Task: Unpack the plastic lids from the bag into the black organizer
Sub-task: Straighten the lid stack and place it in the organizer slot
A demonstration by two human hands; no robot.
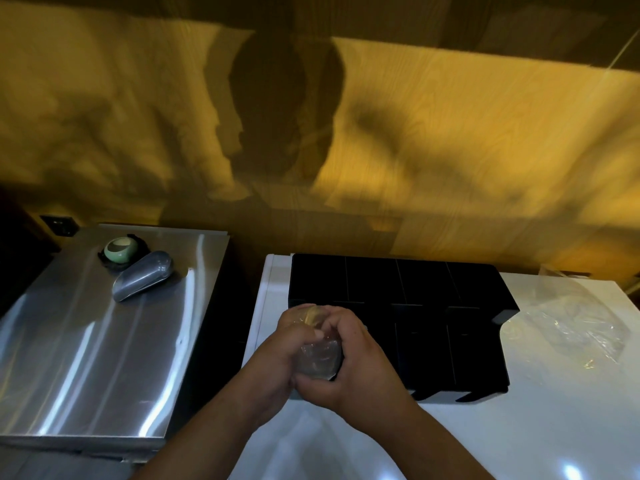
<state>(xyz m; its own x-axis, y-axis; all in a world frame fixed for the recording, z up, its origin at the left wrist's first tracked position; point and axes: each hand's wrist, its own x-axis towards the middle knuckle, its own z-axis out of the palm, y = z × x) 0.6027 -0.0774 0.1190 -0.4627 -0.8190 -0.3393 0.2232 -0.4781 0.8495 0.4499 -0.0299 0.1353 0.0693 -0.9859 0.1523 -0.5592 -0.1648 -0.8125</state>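
A stack of clear plastic lids [318,356] is clasped between both hands over the front left corner of the black organizer [415,292]. My left hand [277,358] wraps the stack from the left. My right hand [356,365] grips it from the right and from below. The organizer stands on a white counter [519,427] and has several compartments in two rows, all dark inside. A crumpled clear plastic bag [575,317] lies on the counter to the right of the organizer. The lower end of the stack is hidden by my fingers.
A stainless steel surface [86,358] lies to the left, across a dark gap. On it rest a grey scoop [143,275] and a green round cup [119,252] on a black base. A wood-grain wall [450,133] rises behind the counter.
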